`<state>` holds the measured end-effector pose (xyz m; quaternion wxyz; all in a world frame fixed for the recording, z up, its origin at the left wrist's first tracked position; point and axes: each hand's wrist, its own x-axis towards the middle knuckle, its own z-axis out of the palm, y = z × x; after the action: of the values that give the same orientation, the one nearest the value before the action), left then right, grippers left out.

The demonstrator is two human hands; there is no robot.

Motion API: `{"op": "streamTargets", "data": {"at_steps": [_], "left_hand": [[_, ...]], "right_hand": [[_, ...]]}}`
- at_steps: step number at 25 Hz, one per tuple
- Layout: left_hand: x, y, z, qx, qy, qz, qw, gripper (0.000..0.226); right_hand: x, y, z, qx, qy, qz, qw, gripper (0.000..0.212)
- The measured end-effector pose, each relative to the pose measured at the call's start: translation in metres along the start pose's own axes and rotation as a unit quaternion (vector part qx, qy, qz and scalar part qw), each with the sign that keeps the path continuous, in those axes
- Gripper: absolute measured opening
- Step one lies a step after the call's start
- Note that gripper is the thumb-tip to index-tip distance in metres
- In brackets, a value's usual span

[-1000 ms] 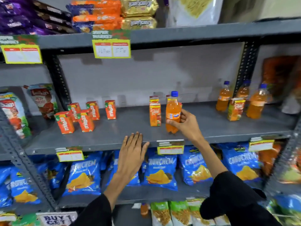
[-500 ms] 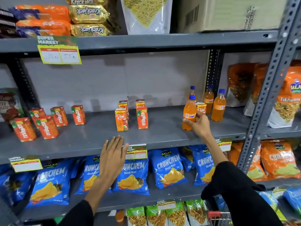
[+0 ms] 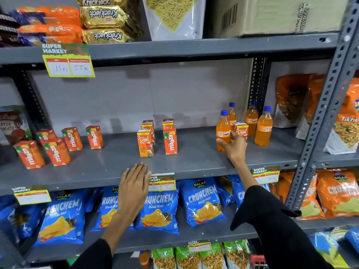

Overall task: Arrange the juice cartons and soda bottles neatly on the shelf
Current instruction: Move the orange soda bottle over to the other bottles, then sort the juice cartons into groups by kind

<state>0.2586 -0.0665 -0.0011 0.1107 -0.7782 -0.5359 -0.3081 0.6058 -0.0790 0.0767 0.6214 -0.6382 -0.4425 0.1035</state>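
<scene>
My right hand (image 3: 236, 147) grips an orange soda bottle (image 3: 223, 129) with a blue cap, standing on the grey shelf (image 3: 194, 162) at the right. Three more soda bottles (image 3: 263, 129) and a Real juice carton (image 3: 241, 131) stand just behind and beside it. My left hand (image 3: 134, 186) rests flat on the shelf's front edge, fingers together, holding nothing. A small cluster of Real and Maaza juice cartons (image 3: 145, 143) stands mid-shelf above it. Several orange Maaza cartons (image 3: 56, 150) stand scattered at the left.
Blue chip bags (image 3: 159, 208) fill the shelf below, orange ones (image 3: 338, 193) to the right. Biscuit packs (image 3: 103, 18) and a cardboard box (image 3: 272, 14) sit on the shelf above. A perforated upright post (image 3: 320, 121) bounds the shelf on the right. Snack bags (image 3: 297, 100) lean behind it.
My right hand has carried the soda bottle rightwards along the shelf, from beside the middle cartons to the group of bottles. The view has swung right with it; my left hand stayed on the edge.
</scene>
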Motion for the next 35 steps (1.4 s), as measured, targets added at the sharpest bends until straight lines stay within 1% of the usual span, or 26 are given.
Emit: {"op": "streamTargets", "data": {"at_steps": [3, 4, 6, 7, 8, 9, 10, 12, 14, 16, 19, 21, 24, 27, 29, 32, 35], "left_hand": [[0.000, -0.003, 0.000, 0.000, -0.002, 0.006, 1.000, 0.070], [0.000, -0.003, 0.000, 0.001, -0.003, 0.009, 1.000, 0.070], [0.000, -0.004, 0.000, 0.005, -0.003, 0.017, 1.000, 0.068], [0.000, -0.006, -0.001, 0.007, -0.003, 0.021, 1.000, 0.066], [0.000, -0.007, -0.001, 0.007, -0.004, 0.024, 1.000, 0.065], [-0.001, -0.008, -0.001, 0.006, -0.005, 0.027, 1.000, 0.064], [-0.001, -0.011, -0.002, 0.003, -0.005, 0.028, 1.000, 0.063], [-0.003, -0.017, -0.005, 0.000, -0.001, 0.028, 1.000, 0.064], [-0.003, -0.026, -0.009, 0.006, -0.001, 0.021, 1.000, 0.066], [-0.003, -0.040, -0.013, 0.014, -0.007, 0.003, 1.000, 0.065], [-0.001, -0.060, -0.019, 0.030, -0.012, -0.020, 0.999, 0.068], [0.000, -0.068, -0.022, 0.042, -0.019, -0.027, 0.999, 0.070], [0.001, -0.069, -0.022, 0.043, -0.022, -0.029, 0.998, 0.072], [0.002, -0.067, -0.022, 0.037, -0.022, -0.028, 0.999, 0.072], [0.002, -0.069, -0.022, 0.042, -0.023, -0.022, 0.999, 0.069], [0.001, -0.072, -0.023, 0.051, -0.034, -0.011, 0.998, 0.068], [-0.001, -0.081, -0.026, 0.061, -0.030, -0.012, 0.998, 0.070]], "right_hand": [[-0.006, 0.001, 0.001, -0.028, 0.003, 0.007, 1.000, 0.046], [-0.011, 0.002, 0.001, -0.048, 0.015, 0.014, 0.999, 0.045], [-0.026, 0.005, 0.002, -0.096, 0.070, 0.013, 0.993, 0.034], [-0.038, 0.007, 0.004, -0.115, 0.102, -0.008, 0.988, 0.030], [-0.051, 0.007, 0.007, -0.129, 0.127, -0.039, 0.983, 0.031], [-0.064, 0.006, 0.013, -0.137, 0.135, -0.071, 0.979, 0.034], [-0.074, 0.000, 0.020, -0.143, 0.124, -0.096, 0.977, 0.035], [-0.081, -0.009, 0.041, -0.143, 0.059, -0.115, 0.981, 0.038], [-0.075, -0.025, 0.066, -0.120, -0.023, -0.085, 0.989, 0.045], [-0.068, -0.042, 0.090, -0.108, -0.087, -0.049, 0.989, 0.061], [-0.060, -0.052, 0.122, -0.089, -0.129, -0.006, 0.988, 0.082], [-0.056, -0.052, 0.142, -0.078, -0.123, 0.024, 0.989, 0.087], [-0.056, -0.055, 0.164, -0.074, -0.086, 0.044, 0.993, 0.085], [-0.055, -0.059, 0.173, -0.113, -0.062, 0.047, 0.991, 0.088], [-0.053, -0.061, 0.174, -0.124, -0.062, 0.048, 0.989, 0.084], [-0.057, -0.063, 0.168, -0.100, -0.048, 0.048, 0.993, 0.074], [-0.069, -0.065, 0.157, -0.094, -0.029, 0.009, 0.995, 0.065]]}}
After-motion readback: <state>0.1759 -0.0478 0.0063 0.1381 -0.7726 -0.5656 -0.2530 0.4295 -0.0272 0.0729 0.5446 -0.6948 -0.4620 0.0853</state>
